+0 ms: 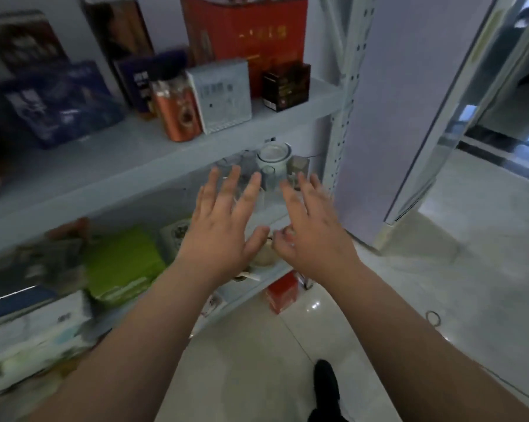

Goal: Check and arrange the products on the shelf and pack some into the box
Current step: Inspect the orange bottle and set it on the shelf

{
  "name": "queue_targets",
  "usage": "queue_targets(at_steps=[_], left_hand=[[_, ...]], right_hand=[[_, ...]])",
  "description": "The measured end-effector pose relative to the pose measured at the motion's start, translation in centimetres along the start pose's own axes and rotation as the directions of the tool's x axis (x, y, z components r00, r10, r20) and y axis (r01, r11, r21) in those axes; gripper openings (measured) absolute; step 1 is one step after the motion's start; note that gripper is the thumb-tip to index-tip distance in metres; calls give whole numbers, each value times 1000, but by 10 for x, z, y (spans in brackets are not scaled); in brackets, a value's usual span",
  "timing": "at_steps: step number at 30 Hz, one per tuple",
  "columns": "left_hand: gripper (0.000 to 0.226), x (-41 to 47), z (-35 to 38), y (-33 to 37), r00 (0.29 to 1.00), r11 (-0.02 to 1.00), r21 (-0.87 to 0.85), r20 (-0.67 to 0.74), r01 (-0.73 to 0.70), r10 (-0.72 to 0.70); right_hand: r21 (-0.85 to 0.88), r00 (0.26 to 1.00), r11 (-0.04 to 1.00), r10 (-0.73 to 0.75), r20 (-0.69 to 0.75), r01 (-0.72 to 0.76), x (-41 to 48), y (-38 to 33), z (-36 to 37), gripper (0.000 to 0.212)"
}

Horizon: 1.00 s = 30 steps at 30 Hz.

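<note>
Both my hands reach toward the middle level of a pale blue shelf (111,175). My left hand (223,226) is spread with straight fingers and holds nothing. My right hand (309,226) is beside it, fingers extended, also empty. Just beyond the fingertips stand clear glass cups (242,166), a white ceramic jar (274,159) and a small dark-patterned jar (298,169). On the level above sit a copper can (178,114), a pale grey box (223,95), a small black box (286,86) and a large red box (245,35).
Blue boxes (62,102) fill the upper left. A green box (126,263) and white packs (34,333) lie on lower levels. A small red box (283,290) stands on the tiled floor by the shelf post. My dark shoe (325,388) is below. A glass door (458,117) is at right.
</note>
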<state>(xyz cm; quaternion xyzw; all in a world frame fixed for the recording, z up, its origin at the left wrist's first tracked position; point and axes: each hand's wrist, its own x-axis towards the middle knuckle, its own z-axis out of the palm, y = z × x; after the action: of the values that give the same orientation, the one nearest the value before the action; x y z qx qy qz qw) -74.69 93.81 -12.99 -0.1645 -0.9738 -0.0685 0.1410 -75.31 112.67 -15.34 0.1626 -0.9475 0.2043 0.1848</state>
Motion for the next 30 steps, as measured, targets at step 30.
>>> queue_targets(at_steps=[30], left_hand=[[51,81,-76,-150,611,319,-863,-16,391,-791]], right_hand=[[719,839,523,-522,-154,457,207,-90,43,65]])
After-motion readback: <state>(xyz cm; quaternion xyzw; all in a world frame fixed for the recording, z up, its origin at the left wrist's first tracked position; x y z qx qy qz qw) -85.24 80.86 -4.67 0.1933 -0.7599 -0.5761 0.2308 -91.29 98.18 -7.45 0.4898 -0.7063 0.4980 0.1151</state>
